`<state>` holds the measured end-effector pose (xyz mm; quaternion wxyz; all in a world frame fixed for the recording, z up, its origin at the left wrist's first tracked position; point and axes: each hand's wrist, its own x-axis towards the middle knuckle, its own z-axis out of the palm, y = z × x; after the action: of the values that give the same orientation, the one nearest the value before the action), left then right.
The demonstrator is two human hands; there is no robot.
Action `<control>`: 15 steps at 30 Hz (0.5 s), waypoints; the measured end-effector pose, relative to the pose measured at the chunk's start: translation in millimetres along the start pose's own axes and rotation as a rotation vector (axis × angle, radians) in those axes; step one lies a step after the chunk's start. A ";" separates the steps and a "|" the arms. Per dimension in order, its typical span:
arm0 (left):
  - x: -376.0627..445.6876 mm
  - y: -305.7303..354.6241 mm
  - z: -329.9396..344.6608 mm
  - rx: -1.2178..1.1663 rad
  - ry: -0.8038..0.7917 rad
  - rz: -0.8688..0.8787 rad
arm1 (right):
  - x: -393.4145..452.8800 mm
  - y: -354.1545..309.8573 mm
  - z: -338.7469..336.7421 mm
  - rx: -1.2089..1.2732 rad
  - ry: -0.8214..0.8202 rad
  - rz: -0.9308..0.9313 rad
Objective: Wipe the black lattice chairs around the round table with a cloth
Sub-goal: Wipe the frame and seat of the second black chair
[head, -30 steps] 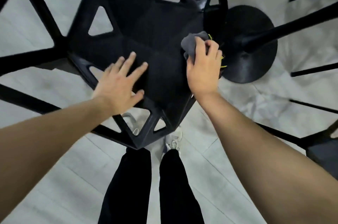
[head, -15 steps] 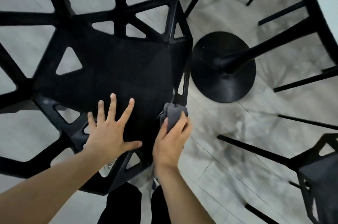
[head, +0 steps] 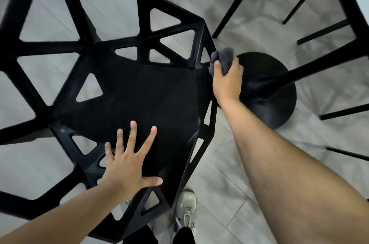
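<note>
A black lattice chair (head: 139, 92) fills the left and middle of the head view, seen from above. My left hand (head: 129, 160) lies flat with spread fingers on the near part of its seat. My right hand (head: 227, 80) grips a bunched grey cloth (head: 222, 57) against the chair's right edge, near the far right corner of the seat. Part of the cloth is hidden inside my fist.
The round black base of the table (head: 269, 88) stands on the grey floor just right of the chair, its pole (head: 311, 68) rising toward the upper right. Legs of other chairs (head: 237, 6) cross the top and right. My shoes (head: 185, 207) stand below the chair's front.
My right hand has slid the cloth from the seat's near right edge up along that edge to the far right corner. My left hand stays flat on the seat.
</note>
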<state>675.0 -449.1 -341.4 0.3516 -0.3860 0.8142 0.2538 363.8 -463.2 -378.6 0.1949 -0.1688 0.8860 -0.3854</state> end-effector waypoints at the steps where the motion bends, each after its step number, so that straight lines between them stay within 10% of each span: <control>1: 0.5 0.1 -0.2 -0.001 0.006 -0.001 | -8.1 5.3 -4.2 0.091 -0.016 0.061; 15: -7.2 3.6 -7.2 -0.046 0.041 0.005 | -168.9 52.4 -5.8 0.051 0.117 0.365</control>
<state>672.6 -448.8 -330.9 0.3253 -0.3970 0.8162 0.2655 499.7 -349.9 -377.8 0.2139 0.0223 0.9016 -0.3754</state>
